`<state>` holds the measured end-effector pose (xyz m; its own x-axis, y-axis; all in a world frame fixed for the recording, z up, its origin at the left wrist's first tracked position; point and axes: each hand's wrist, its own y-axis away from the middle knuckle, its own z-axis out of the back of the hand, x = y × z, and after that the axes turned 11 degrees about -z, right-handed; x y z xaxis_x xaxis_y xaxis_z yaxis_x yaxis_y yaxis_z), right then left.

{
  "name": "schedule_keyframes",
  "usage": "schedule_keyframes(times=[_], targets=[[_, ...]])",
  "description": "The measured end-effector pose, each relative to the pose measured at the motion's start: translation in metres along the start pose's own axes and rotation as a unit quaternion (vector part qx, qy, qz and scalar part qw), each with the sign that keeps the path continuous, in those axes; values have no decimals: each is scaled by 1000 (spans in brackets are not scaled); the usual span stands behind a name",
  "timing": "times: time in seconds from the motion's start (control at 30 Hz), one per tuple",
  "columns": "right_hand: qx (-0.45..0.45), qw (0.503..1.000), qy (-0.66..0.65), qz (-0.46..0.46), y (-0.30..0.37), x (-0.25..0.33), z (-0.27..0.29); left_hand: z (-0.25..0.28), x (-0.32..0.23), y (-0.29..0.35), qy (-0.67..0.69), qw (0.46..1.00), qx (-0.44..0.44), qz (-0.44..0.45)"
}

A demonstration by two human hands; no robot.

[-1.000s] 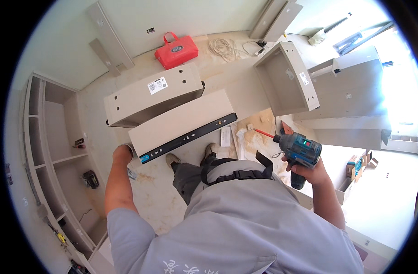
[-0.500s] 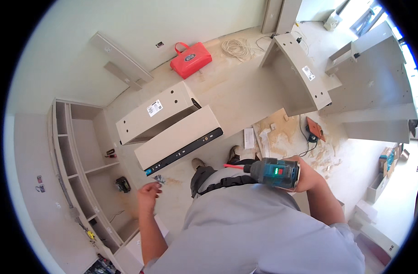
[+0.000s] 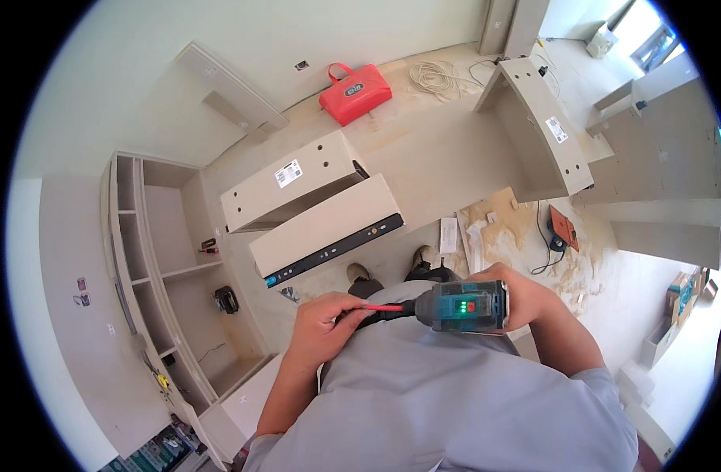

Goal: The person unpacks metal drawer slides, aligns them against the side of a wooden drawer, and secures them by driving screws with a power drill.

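My right hand [image 3: 527, 297] grips a teal and black cordless drill [image 3: 447, 308], held level in front of my waist. Green lights and a red button show on its end. A long red driver bit [image 3: 389, 307] points left from its chuck. The fingers of my left hand [image 3: 323, 324] are pinched at the tip of this bit; whether a screw is between them I cannot tell. Past my feet lies a beige drawer box [image 3: 326, 228] with a black runner along its near side. Right behind it is a second drawer box [image 3: 297, 182] with a white label.
A tall open cabinet [image 3: 189, 271] stands on the left, with a black tool [image 3: 226, 300] in it. A red bag [image 3: 355, 93] and a coiled cable [image 3: 435, 80] lie by the wall. Right of my feet are sawdust, offcuts and an orange-plated power tool [image 3: 562, 228]. Another cabinet carcass [image 3: 534, 130] sits beyond.
My left hand has come right and closed at the tip of the red bit. The drill has shifted slightly left, still in my right hand. The view has turned a little leftward.
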<state>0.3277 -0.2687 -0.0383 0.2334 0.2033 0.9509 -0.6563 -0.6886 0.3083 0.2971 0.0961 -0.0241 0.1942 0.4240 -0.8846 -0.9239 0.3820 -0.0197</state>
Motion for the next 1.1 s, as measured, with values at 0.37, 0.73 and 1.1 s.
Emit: schedule_keyframes(times=[0.37, 0.73, 1.1], targets=[[25, 998, 34, -37, -16, 25, -23, 22, 12, 22, 6, 999, 7, -51], [-5, 999, 22, -49, -42, 50, -90, 92, 46, 62, 22, 995, 7, -93], [-76, 996, -8, -52, -51, 32, -146, 136, 81, 78, 183, 981, 68, -14]])
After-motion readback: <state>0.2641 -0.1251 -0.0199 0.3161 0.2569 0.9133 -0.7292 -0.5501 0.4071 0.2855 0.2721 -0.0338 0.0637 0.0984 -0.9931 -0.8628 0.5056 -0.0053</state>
